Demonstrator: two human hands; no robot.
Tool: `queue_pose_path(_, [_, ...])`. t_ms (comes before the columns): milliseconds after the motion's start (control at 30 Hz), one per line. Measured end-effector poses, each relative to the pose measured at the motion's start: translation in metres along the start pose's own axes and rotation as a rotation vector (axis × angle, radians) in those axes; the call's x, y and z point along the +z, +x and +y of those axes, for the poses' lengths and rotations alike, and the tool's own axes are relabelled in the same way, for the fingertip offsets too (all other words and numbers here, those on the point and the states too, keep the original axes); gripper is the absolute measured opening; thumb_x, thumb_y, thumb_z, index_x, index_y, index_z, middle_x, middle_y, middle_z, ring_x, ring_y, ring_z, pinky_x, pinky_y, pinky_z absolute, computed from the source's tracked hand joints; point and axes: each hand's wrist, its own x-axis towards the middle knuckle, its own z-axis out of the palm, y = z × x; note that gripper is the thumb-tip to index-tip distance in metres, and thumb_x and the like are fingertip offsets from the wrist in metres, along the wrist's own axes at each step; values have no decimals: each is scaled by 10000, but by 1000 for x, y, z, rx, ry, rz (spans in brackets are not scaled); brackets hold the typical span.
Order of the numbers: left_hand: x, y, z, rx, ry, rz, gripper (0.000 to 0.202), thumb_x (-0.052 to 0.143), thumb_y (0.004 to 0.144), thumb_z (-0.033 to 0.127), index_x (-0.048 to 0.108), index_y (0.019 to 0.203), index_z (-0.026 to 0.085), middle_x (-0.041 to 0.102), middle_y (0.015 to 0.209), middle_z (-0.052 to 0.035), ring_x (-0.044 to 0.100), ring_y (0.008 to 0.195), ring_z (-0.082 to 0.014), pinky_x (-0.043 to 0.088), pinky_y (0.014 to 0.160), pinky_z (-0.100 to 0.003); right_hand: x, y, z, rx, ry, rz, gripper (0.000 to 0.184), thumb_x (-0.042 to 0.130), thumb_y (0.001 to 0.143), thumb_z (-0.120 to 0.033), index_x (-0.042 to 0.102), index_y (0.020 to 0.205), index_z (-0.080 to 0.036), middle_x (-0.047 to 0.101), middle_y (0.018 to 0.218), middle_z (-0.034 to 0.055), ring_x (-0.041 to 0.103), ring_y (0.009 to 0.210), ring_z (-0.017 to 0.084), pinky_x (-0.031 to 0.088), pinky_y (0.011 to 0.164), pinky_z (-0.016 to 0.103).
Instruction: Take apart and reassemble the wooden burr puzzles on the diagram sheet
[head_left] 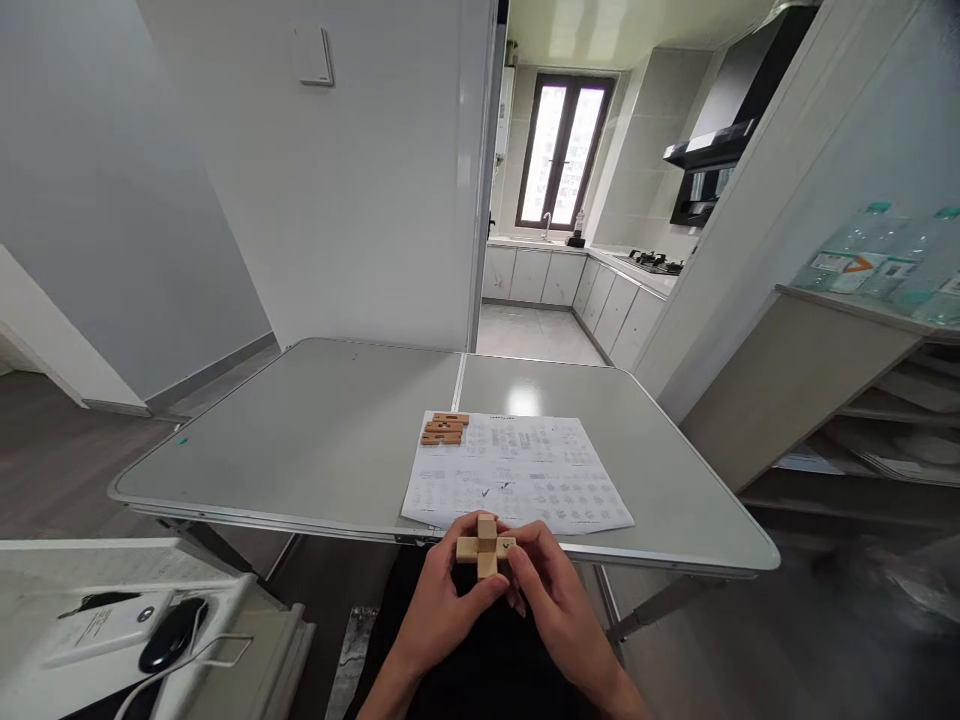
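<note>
A light wooden burr puzzle (487, 546), shaped like a cross of interlocking blocks, is held over my lap just in front of the table edge. My left hand (450, 605) grips it from the left and below, thumb at its lower block. From the right, my right hand (551, 590) pinches the right-hand block, which carries a small dark mark. Beyond my hands lies a printed instruction sheet (517, 475) with rows of small diagrams. Several darker notched wooden puzzle pieces (444, 429) rest on the sheet's upper left corner.
The grey folding table (315, 430) spans the front, with a seam down its middle. At lower left, a white cabinet top (97, 565) carries a white box (105, 625), a black mouse (172, 635) and a cable. Plastic bottles (855, 255) stand on a shelf at right.
</note>
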Motion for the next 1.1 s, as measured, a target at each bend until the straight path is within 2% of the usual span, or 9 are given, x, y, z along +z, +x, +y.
queue_pose_path(167, [-6, 12, -1, 4, 16, 41, 583, 778, 830, 498, 631, 1325, 226, 719, 1310, -102, 668, 1195, -318, 495, 1075, -393, -10, 10, -1, -107, -253, -48, 240, 476, 1094, -445, 607, 1186, -266, 665, 885, 18, 611, 695, 168, 552, 657, 290])
queue_pose_path(267, [-9, 20, -3, -11, -20, 33, 560, 719, 861, 548, 660, 1296, 200, 727, 1288, -108, 677, 1159, -323, 516, 1051, -406, -15, 17, 2, -252, -403, -62, 217, 479, 1091, -336, 601, 1263, -287, 710, 1068, 75, 715, 1004, 250, 615, 863, 381])
queue_pose_path(333, [-10, 24, -4, -15, -55, 40, 557, 676, 888, 577, 677, 1288, 189, 737, 1266, -108, 673, 1166, -331, 519, 1053, -416, -17, 21, 5, -356, -458, -81, 245, 487, 1078, -264, 593, 1296, -302, 702, 1199, 97, 672, 1228, 285, 591, 1013, 444])
queue_pose_path(400, [-9, 24, -5, -16, -87, 46, 582, 661, 895, 603, 681, 1303, 188, 742, 1259, -108, 670, 1178, -338, 518, 1064, -424, -18, 24, 7, -400, -481, -99, 282, 492, 1070, -218, 579, 1321, -315, 692, 1278, 96, 646, 1298, 280, 576, 1063, 456])
queue_pose_path(600, [-2, 20, -4, -40, -158, 60, 652, 714, 843, 640, 691, 1332, 210, 742, 1286, -108, 656, 1232, -367, 505, 1109, -465, -13, 19, 5, -383, -486, -14, 289, 512, 1063, -214, 566, 1328, -316, 706, 1313, 90, 696, 1226, 269, 611, 1002, 438])
queue_pose_path(800, [3, 11, 2, -63, -175, 77, 691, 746, 808, 645, 700, 1320, 182, 747, 1270, -125, 661, 1224, -372, 492, 1117, -471, -14, 8, -4, -314, -502, 22, 236, 571, 1040, -246, 587, 1268, -307, 768, 1118, 56, 761, 1020, 250, 642, 859, 379])
queue_pose_path(867, [3, 9, 4, -97, -135, 69, 652, 755, 803, 630, 712, 1271, 178, 765, 1203, -115, 686, 1158, -354, 519, 1069, -444, -17, 6, -7, -296, -510, -12, 318, 585, 1025, -232, 564, 1334, -308, 772, 1121, 53, 767, 981, 245, 642, 837, 373])
queue_pose_path(967, [2, 7, 7, -145, -24, 40, 557, 765, 815, 580, 718, 1204, 185, 780, 1081, -88, 709, 1048, -319, 546, 986, -401, -20, 7, -9, -296, -559, -97, 441, 558, 1017, -196, 527, 1437, -328, 749, 1252, 56, 748, 1081, 254, 624, 899, 393])
queue_pose_path(1100, [4, 8, 8, -111, 48, 20, 570, 685, 900, 592, 641, 1329, 218, 746, 1196, -88, 683, 1112, -301, 514, 1032, -391, -17, 11, -5, -255, -572, -12, 299, 614, 1004, -286, 616, 1302, -304, 777, 1079, 43, 750, 906, 247, 619, 793, 372])
